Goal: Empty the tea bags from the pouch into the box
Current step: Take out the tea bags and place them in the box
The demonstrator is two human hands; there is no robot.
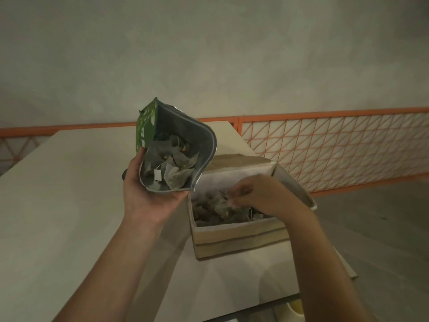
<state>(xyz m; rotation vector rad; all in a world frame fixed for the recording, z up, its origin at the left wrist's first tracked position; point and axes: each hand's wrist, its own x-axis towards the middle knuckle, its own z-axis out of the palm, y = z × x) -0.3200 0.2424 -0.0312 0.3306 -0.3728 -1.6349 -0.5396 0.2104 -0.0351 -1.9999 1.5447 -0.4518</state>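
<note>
Now the left hand (148,194) has the pouch (176,147) up off the counter (69,194), grip curled round its lower end, thumb on the green printed face, fingers underneath. The pouch's mouth gapes wide toward the camera, silver lining showing, and a heap of tea bags (171,168) sits inside, one white tag dangling near the bottom. The pouch hangs just beside the box (232,238), above its left wall and near the counter's right edge.

The box stands open on the counter, lid flap tipped back on the far side, pale lining within, and a pile of loose tea bags (209,205) lies in it. Over to the right hand (255,194): it reaches down into the box, fingertips pinched together on one tea bag (224,203) at the top of the pile. That hand is blurred, so the exact hold is hard to read.

Behind the counter's far edge runs an orange railing (336,145) against a plain wall.
</note>
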